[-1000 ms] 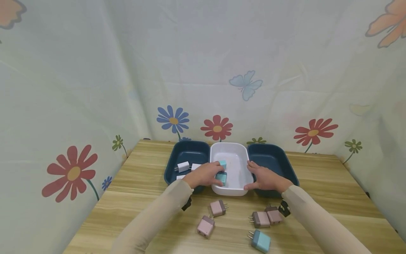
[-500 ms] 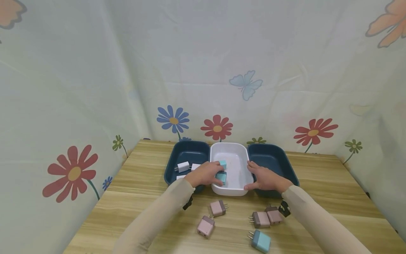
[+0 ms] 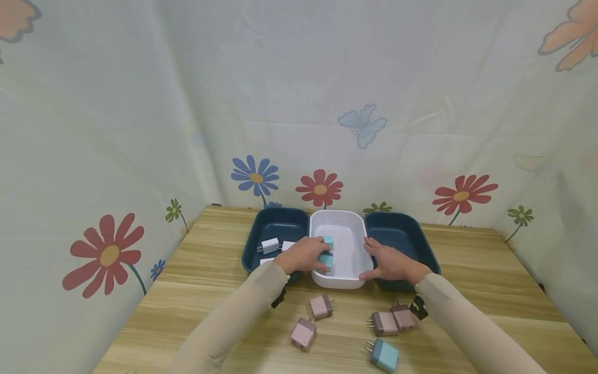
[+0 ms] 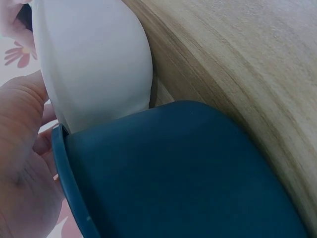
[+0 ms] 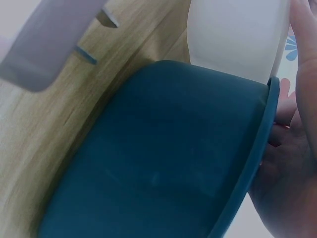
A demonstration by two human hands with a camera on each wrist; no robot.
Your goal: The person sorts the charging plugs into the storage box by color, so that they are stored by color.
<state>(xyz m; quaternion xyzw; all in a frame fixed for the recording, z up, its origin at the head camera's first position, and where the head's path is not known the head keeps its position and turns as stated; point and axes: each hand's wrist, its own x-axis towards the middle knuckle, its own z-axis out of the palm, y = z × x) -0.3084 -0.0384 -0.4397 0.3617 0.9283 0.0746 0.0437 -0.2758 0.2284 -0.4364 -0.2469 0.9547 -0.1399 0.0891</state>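
Three trays on my feed: two dark blue ones, the left tray (image 3: 275, 224) and the right tray (image 3: 397, 231), with one white tray (image 3: 347, 283) between. Chargers now: I count four pink chargers (image 3: 303, 333) on the wooden table (image 3: 219, 244), three white chargers (image 3: 269, 245) showing in the left tray, and three teal in all. Two teal chargers (image 3: 326, 262) sit along the white tray's left side, one loose teal charger (image 3: 385, 356) lies nearest me. They're boxy and round-cornered; the loose one has a greyer end and two metal prongs. The left hand (image 3: 302, 255) reaches over the white tray's left rim, thumb and fingers about the nearer teal charger; I can't tell whether it's pinching. The right hand (image 3: 392, 261) rests at the opposite rim, fingers spread, no charger in it.
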